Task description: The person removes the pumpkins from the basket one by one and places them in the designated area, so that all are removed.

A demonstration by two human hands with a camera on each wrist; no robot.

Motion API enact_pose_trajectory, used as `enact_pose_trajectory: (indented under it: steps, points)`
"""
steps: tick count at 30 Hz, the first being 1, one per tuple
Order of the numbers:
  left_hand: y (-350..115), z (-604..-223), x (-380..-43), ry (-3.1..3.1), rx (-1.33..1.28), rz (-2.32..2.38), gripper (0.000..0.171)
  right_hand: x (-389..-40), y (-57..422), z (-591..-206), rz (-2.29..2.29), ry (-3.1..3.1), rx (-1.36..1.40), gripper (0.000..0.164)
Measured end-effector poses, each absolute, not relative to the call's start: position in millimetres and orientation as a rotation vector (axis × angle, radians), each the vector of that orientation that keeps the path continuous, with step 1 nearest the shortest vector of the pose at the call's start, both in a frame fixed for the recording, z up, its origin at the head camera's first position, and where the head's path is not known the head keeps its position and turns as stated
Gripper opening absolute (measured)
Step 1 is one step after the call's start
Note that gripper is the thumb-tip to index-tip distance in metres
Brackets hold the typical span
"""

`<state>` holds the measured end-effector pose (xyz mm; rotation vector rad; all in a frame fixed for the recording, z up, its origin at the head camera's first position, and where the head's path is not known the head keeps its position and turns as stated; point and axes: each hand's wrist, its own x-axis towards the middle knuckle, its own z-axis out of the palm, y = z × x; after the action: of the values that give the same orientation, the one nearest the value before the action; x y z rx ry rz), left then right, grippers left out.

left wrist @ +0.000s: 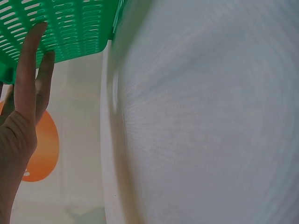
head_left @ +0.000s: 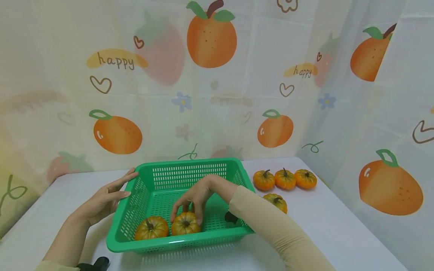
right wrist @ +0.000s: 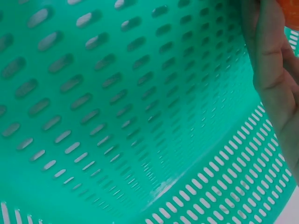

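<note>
A green slotted plastic basket (head_left: 190, 241) stands on the table. Inside it, along the near side, sit two small orange-yellow pumpkins. My right hand (head_left: 194, 197) reaches over the basket's right side and grips the right-hand pumpkin (head_left: 185, 225) from above, fingers bent round it. Just left of that one is the other pumpkin (head_left: 151, 228). At the basket's left side my left hand (head_left: 105, 199) touches the rim, and the left wrist view shows its straight fingers (left wrist: 29, 70) against the slotted outer wall. In the right wrist view only part of the right hand (right wrist: 275, 88) shows, beside an orange edge.
Outside the basket, to its right, a row of three small pumpkins (head_left: 285, 179) lies on the white table (head_left: 339, 233). Another pumpkin (head_left: 276, 202) sits nearer, partly behind the right sleeve (head_left: 271, 222). A fruit-printed curtain (head_left: 217, 94) hangs behind the table.
</note>
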<state>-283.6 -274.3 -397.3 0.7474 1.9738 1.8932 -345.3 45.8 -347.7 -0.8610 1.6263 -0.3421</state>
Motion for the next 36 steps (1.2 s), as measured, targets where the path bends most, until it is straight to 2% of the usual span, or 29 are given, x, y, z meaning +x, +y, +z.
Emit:
enact_pose_trajectory:
  steps: [17, 36]
  points:
    - [-274, -397, -284, 1.988, 0.73, 1.893, 0.063, -350, 55, -338, -0.41, 1.666, -0.848, 0.069]
    - [-273, -393, -282, 1.952, 0.721, 1.872, 0.065, -365, 78, -310, -0.599, 1.688, -1.04, 0.069]
